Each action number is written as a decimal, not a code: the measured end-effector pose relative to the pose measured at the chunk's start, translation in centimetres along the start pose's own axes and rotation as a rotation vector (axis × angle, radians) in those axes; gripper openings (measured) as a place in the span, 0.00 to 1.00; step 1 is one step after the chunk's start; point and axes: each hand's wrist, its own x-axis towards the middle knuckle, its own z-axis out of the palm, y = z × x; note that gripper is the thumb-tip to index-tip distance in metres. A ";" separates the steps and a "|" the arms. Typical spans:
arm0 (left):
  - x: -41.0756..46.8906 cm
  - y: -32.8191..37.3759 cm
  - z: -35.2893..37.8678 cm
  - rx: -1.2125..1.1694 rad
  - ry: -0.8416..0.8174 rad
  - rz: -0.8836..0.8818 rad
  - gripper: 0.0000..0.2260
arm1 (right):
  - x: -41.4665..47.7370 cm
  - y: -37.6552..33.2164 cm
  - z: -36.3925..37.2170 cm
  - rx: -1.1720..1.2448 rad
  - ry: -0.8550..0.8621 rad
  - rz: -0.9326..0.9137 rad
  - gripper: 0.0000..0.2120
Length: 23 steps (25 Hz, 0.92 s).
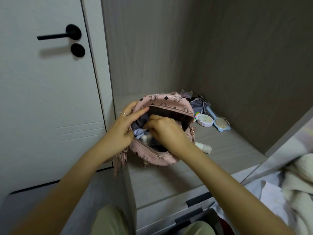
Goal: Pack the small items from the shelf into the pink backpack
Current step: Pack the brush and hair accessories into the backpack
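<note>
one view only, from a camera worn on the person's head. it looks forward and steeply down into a niche, facing its back right corner. the wide lens bows straight edges near the sides of the frame. it sits close: the left hand and right hand reach in from the bottom edge and meet at mid-frame at the backpack on the shelf. the door fills the left third, bedding shows at the right edge, and a knee lies at the bottom, right below the lens.
</note>
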 end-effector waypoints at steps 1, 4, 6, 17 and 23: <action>0.0 -0.1 0.0 0.010 -0.005 -0.001 0.37 | 0.1 0.2 -0.1 0.008 -0.024 0.014 0.14; -0.2 -0.3 -0.3 0.059 -0.058 0.009 0.36 | -0.5 1.1 -0.7 0.144 -0.169 -0.006 0.16; -0.5 -0.3 -0.5 0.090 -0.111 0.024 0.36 | -1.5 1.7 -1.3 0.204 -0.205 0.011 0.18; -1.3 -0.9 -1.9 0.114 -0.322 0.034 0.52 | -2.4 -1.4 0.8 -0.378 0.060 0.157 0.11; -0.6 -0.8 -1.4 0.139 -0.256 0.097 0.53 | -1.0 -0.9 1.2 -0.188 -0.049 0.075 0.06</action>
